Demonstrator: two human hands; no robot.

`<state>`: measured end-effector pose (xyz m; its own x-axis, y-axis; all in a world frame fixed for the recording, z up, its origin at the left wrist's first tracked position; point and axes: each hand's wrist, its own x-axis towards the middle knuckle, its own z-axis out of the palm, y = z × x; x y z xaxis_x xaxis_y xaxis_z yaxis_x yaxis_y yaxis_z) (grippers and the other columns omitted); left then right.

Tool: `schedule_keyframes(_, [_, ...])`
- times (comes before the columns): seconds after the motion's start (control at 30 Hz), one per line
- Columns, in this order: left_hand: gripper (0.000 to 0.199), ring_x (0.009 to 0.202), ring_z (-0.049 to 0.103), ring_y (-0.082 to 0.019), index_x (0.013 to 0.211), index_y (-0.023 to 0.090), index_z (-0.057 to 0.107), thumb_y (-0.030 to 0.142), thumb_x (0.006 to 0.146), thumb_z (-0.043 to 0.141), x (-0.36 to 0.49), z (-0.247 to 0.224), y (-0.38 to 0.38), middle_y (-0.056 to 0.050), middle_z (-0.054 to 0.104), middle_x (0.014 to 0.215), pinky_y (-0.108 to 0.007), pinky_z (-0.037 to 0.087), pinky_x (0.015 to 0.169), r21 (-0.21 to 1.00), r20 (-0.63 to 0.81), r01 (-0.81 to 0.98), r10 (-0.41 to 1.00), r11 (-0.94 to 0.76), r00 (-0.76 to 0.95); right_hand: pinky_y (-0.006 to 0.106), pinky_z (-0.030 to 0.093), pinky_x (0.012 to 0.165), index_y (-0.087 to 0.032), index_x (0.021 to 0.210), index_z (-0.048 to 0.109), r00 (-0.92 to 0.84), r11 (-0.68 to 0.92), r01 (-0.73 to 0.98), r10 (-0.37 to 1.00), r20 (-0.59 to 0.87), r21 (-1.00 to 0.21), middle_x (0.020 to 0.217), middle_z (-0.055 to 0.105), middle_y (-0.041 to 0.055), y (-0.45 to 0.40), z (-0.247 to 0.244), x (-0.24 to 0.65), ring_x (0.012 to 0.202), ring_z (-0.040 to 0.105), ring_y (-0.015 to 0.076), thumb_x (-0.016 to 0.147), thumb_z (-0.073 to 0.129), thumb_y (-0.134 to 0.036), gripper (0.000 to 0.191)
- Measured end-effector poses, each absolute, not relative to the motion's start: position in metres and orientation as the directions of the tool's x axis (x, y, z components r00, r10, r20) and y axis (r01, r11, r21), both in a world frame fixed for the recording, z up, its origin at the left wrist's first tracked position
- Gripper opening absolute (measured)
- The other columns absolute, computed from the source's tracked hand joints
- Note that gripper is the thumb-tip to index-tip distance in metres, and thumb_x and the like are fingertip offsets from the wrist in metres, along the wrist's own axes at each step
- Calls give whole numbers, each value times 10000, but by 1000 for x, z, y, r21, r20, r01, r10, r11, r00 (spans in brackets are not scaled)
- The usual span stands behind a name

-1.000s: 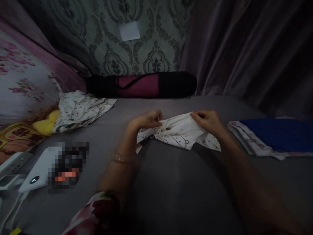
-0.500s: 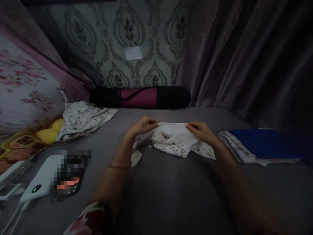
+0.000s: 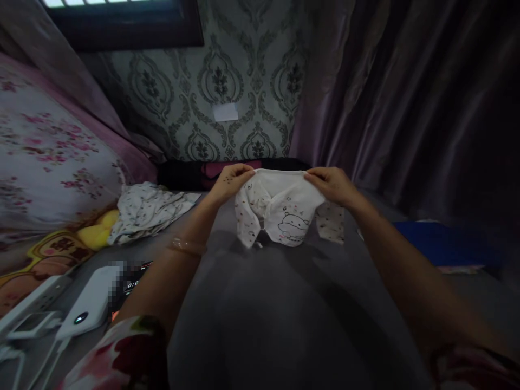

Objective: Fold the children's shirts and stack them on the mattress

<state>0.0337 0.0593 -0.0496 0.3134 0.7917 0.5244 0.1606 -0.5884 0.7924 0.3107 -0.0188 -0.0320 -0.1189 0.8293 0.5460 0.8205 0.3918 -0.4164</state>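
A small white baby shirt point(image 3: 290, 208) with a cartoon animal outline on its front and speckled sleeves hangs between my hands. My left hand point(image 3: 232, 183) pinches the collar's left end, fingers closed. At the other end of the neckline, my right hand point(image 3: 332, 184) grips the fabric between thumb and fingers. The collar is stretched straight, and both sleeves dangle down over the grey sheet point(image 3: 244, 303).
To the left lie a crumpled printed cloth point(image 3: 150, 211), a yellow plush item point(image 3: 97, 230), a white power bank point(image 3: 93, 298), a power strip point(image 3: 36, 300) and a partly hidden phone. Folded clothes with blue on top point(image 3: 434, 241) rest at right. Behind is a black-and-pink bag point(image 3: 179, 174).
Both hands have raised the shirt off the sheet, so its front and sleeves now hang down. The camera view has tilted upward, showing part of a window.
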Motion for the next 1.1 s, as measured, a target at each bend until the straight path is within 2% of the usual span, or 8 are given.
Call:
schedule_keyframes(0.2, [318,647,569,-120,818,127,720,434,741,683,8,-8,66,-34,672,730,-218,427,573,698,439,320,736,-640,515,292,453,655,-209,941,738,-221,348,899,884,413,-265,824,727,38,-11,5,314,744,641,186,830,608,-295,192])
schedule_keyframes(0.33, [293,672,578,-125,825,139,725,417,762,659,-1,0,66,-30,674,745,-214,429,587,608,393,403,701,-684,596,292,448,655,-210,906,741,-266,369,892,895,358,-260,806,724,31,-12,7,311,736,646,181,830,599,-291,180])
schedule_keyframes(0.43, [268,638,544,-111,808,130,703,388,776,637,-1,-4,62,-11,634,695,-204,407,568,607,411,416,716,-677,564,291,447,641,-202,888,743,-261,400,845,888,379,-355,760,710,27,-18,3,305,721,635,182,837,591,-401,256])
schedule_keyframes(0.63, [321,551,519,-97,867,139,642,440,756,653,-2,-12,54,4,595,658,-215,435,534,912,297,142,857,-386,422,297,496,636,-218,918,730,-300,360,548,927,224,-756,820,714,41,-27,2,302,725,632,173,756,626,-602,430])
schedule_keyframes(0.77, [316,638,571,-131,822,137,683,431,708,706,-5,-7,51,-29,647,708,-231,467,589,841,237,279,779,-463,580,287,484,619,-203,857,740,-269,347,645,937,222,-681,786,704,41,-22,4,306,723,626,176,750,644,-571,395])
schedule_keyframes(0.9, [266,680,568,-138,774,135,704,398,746,671,0,-4,45,-30,644,694,-223,449,600,651,475,382,745,-656,468,270,469,610,-188,887,748,-304,374,693,927,220,-616,778,704,30,-27,9,306,731,630,178,743,660,-554,403])
schedule_keyframes(1.0, [344,661,590,-144,881,144,719,463,769,655,-2,-3,39,-44,666,717,-244,461,594,755,419,236,727,-612,544,276,488,605,-203,901,749,-451,318,616,892,8,-721,769,714,26,-33,13,307,699,639,174,705,696,-551,403])
schedule_keyframes(1.1, [344,621,587,-136,839,152,732,471,712,713,-7,-2,37,-35,669,696,-240,453,564,796,316,241,721,-555,617,285,487,574,-213,841,749,-333,306,615,936,112,-727,716,703,24,-32,13,308,660,632,174,718,688,-541,356])
